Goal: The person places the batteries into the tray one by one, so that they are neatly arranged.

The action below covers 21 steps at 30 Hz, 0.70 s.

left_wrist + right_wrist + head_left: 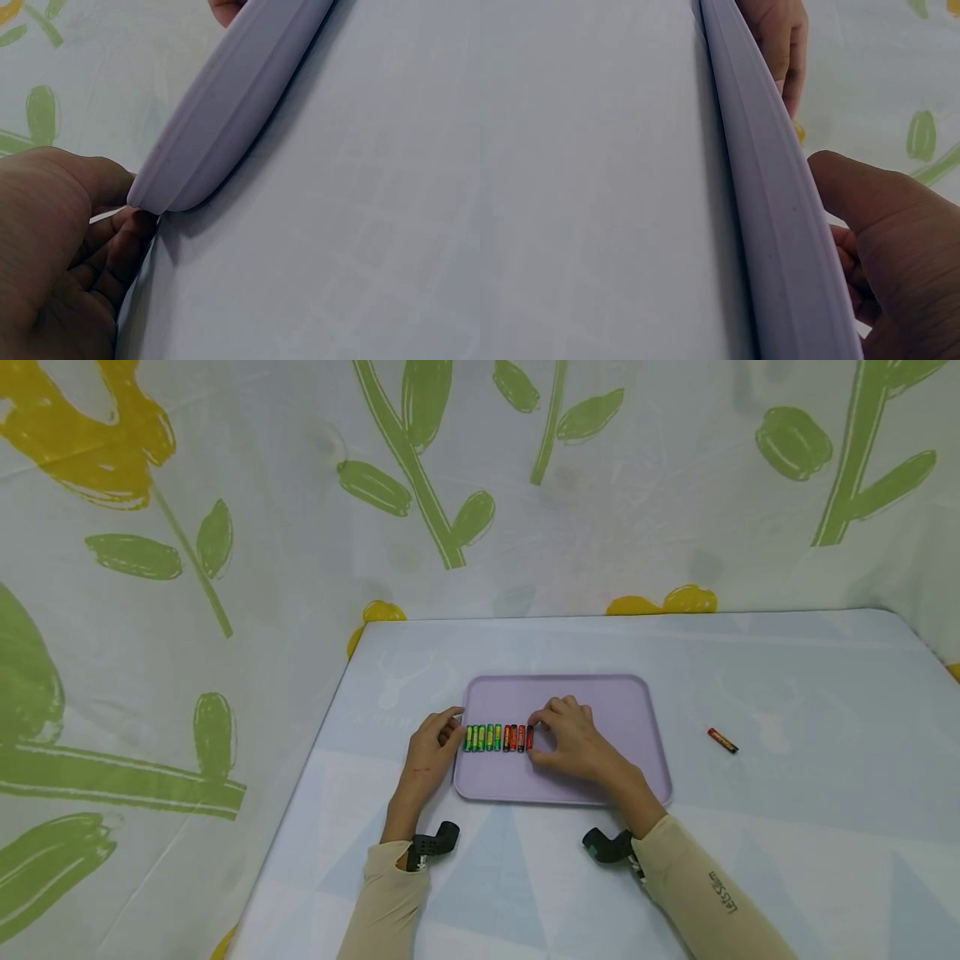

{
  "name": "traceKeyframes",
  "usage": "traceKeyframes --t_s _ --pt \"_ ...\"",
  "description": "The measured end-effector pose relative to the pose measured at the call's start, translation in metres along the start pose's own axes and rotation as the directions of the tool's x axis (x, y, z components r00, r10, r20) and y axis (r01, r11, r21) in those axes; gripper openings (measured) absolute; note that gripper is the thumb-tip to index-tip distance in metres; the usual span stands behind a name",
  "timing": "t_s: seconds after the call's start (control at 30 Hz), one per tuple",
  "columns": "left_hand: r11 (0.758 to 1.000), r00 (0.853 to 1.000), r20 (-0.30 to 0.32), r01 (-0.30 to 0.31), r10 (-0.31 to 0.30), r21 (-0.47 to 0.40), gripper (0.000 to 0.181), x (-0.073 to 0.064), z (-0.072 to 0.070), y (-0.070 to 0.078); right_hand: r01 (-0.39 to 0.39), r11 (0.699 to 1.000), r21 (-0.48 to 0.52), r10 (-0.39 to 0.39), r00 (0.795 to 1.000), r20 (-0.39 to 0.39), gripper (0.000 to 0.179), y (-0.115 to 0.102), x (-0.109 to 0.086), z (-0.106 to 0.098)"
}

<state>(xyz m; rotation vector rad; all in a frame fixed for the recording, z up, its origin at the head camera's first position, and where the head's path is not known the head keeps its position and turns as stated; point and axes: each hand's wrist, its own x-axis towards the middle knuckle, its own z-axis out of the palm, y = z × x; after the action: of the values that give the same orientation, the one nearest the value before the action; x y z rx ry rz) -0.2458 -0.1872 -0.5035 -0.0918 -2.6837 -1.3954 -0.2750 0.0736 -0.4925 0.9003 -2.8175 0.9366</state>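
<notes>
On a purple tray (600, 702), a row of small batteries runs side by side from the left rim. Several green batteries (481, 737) lie at the left, followed by several red and black batteries (513, 738). My right hand (576, 742) pinches the rightmost red battery (530, 737) by its two ends between thumb and index finger. My left hand (429, 753) grips the tray's left rim, its thumb (112, 180) at the rim's edge and the other fingers lower down. In the right wrist view the tray's wall (780, 225) hides the batteries.
One more red and black battery (723, 741) lies on the table to the right of the tray. A pale patterned cloth (810, 827) covers the table. Behind it hangs a white sheet (645, 527) printed with green leaves and yellow flowers. Each wrist carries a black camera (609, 846).
</notes>
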Motion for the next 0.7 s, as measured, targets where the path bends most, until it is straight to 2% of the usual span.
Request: traceKeyframes --t_s 0.17,0.4,0.57,0.7 --pt "1.000 1.000 0.004 0.009 -0.009 0.004 0.034 0.001 0.001 -0.002 -0.013 1.000 0.010 0.013 1.000 0.014 0.037 0.000 0.000 0.000" --pt "1.000 1.000 0.002 0.003 -0.003 0.011 0.035 0.001 0.000 0.000 -0.018 0.999 -0.047 0.020 0.999 0.038 0.042 -0.003 -0.003 -0.010" --pt "1.000 1.000 0.008 0.009 -0.009 0.008 0.034 0.001 -0.001 -0.001 0.004 0.999 -0.052 -0.004 1.000 -0.002 0.038 -0.006 -0.013 -0.027" --pt "1.000 1.000 0.011 0.007 -0.007 0.014 0.034 0.001 0.000 -0.003 0.021 0.996 -0.085 -0.024 0.999 -0.033 0.034 0.000 -0.024 -0.034"
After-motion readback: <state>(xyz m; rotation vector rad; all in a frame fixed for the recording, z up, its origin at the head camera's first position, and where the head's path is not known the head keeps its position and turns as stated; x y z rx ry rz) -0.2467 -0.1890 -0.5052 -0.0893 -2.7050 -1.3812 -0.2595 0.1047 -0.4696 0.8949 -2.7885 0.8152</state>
